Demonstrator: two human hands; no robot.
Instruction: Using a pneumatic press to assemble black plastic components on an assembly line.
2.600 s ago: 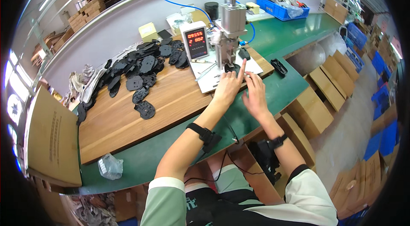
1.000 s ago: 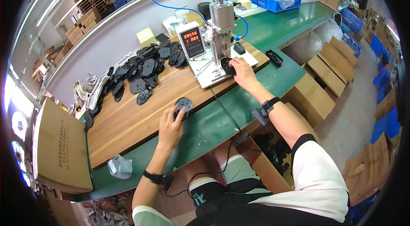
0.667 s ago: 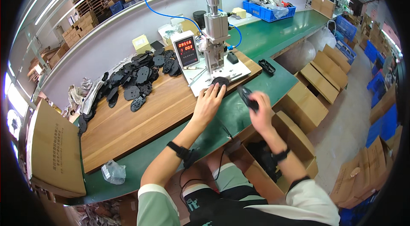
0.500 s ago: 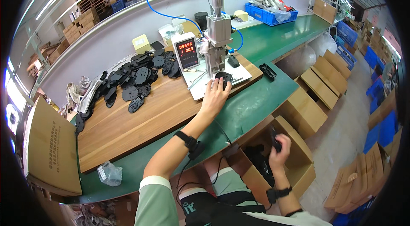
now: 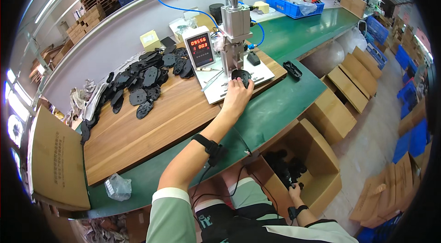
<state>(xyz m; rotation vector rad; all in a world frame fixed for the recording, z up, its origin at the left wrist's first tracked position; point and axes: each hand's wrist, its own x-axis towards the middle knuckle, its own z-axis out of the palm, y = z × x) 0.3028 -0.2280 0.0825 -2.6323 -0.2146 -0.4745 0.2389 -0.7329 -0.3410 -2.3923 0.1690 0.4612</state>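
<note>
- One black disc at the foot of the press, over the white plate, touched by the left hand.
- Left fingers somewhat spread along the disc's near rim; cannot tell pinching from merely resting.
- At 5 o'clock from the left hand, well apart and lower: the right hand, at the near side of the open carton.
- Right fingers curled beside dark matter, too small and hidden to read; cannot tell gripping from letting go.
- Inside the carton, at 11 o'clock from the right hand: black pieces, heaped.
- Between 9 and 10 o'clock from the left hand: a pile of flat black parts, loosely spread over the wooden board.
- At 11 o'clock, next to the press: a display, lit red.
- At 2 o'clock, on the green bench: a black tray.
- At 1 o'clock, farther off: a blue crate, filled.
- At 8 o'clock, near the bench edge: a clear bag, crumpled.
</note>
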